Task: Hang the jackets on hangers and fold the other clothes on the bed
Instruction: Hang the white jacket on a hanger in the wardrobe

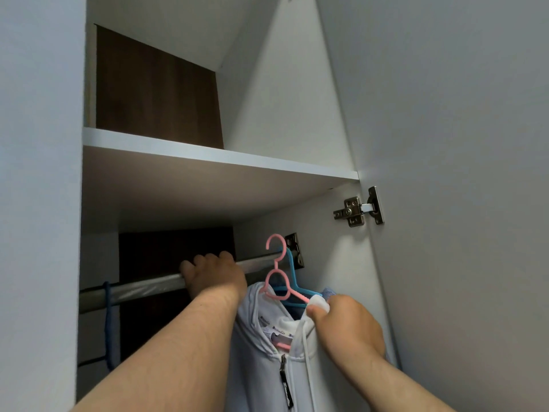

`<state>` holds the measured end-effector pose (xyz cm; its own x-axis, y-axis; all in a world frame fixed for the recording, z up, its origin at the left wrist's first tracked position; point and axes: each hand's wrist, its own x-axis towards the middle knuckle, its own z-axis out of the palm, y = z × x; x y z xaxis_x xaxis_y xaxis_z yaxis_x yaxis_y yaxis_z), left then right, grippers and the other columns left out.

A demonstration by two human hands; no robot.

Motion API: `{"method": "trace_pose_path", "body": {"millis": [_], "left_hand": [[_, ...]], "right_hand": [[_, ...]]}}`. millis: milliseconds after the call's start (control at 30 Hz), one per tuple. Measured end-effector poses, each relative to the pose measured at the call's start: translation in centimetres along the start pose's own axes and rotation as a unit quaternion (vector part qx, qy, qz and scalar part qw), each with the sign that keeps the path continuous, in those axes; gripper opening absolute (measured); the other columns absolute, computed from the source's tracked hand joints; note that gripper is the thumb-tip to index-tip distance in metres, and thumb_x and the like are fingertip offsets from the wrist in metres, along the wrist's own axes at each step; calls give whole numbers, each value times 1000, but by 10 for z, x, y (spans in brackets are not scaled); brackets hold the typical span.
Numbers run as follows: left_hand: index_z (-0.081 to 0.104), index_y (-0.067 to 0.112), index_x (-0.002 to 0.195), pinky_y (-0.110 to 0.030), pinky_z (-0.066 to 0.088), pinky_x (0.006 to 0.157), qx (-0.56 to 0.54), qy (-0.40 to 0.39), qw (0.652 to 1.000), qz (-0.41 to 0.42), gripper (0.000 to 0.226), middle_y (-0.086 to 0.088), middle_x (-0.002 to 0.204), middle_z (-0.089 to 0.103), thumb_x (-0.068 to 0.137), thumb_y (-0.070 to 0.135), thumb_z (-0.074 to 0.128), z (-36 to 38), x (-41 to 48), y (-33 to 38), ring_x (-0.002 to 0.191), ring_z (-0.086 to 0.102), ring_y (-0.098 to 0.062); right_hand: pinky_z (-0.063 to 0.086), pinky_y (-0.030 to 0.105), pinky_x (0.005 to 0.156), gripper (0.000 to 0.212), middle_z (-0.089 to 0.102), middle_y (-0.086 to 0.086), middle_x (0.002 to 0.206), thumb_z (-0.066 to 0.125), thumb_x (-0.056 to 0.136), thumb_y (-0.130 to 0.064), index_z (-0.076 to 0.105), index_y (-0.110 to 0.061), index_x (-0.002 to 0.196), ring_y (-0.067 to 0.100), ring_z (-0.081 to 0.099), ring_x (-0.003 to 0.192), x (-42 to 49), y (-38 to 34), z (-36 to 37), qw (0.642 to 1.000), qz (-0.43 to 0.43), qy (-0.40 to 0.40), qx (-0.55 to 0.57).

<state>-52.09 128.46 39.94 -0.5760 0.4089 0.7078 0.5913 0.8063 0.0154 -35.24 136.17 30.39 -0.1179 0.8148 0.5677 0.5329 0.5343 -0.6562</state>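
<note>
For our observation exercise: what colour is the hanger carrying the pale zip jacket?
The hanger is pink, seen best in the head view.

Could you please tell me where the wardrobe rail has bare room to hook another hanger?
The rail is bare between the dark blue strap and the left hand gripping it, and briefly between that hand and the pink hanger. The right end is crowded: pink hanger and blue hanger bunch against the bracket.
</note>
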Motion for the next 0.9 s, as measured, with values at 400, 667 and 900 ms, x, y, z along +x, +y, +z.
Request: {"method": "trace_pose_path", "body": {"millis": [400,667,900], "left_hand": [[51,25,125,-45,26,101,10,4,1000,9,35,-6,133,54,94,29,36,1,3,-2,123,45,-29],[51,25,125,-45,27,99,14,2,1000,8,35,-6,132,54,93,30,37,2,4,-2,121,46,-29],[50,26,124,-46,27,98,20,12,1000,10,34,-7,130,55,94,30,36,5,5,0,119,47,-30]], "right_hand": [[43,30,65,28,66,1,88,58,86,-46,64,-20,96,26,57,80,19,-4,1,999,-31,-19,-37],[36,29,55,21,63,1,81,57,87,-39,63,-19,91,24,56,74,14,-6,-6,996,-44,-27,-69],[25,26,45,34,53,0,65,57,90,-37,49,-16,64,15,43,54,19,-19,-17,997,-24,12,-79]]}}
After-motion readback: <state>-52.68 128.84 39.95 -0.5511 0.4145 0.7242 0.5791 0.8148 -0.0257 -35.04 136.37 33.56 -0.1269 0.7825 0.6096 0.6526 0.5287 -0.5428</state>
